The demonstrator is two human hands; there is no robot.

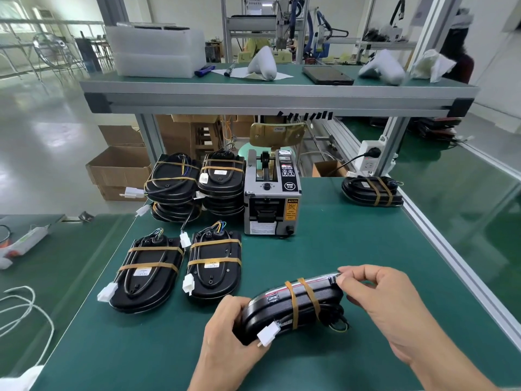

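A black lamp housing (284, 309) bound with two tan rubber bands is held on edge just above the green table (352, 244), near its front. My left hand (225, 331) grips its lower left end, beside a white connector (267, 335). My right hand (383, 300) pinches the upper right corner of the housing between thumb and forefinger. Black and coloured wires hang from its right end.
Two banded housings (146, 272) (215, 266) lie flat to the left. Behind them stand two stacks (172, 184) (221, 182), next to a grey tape dispenser (272, 198). Another banded pair (372, 190) sits at the far right. An aluminium rail (451, 249) borders the table's right edge.
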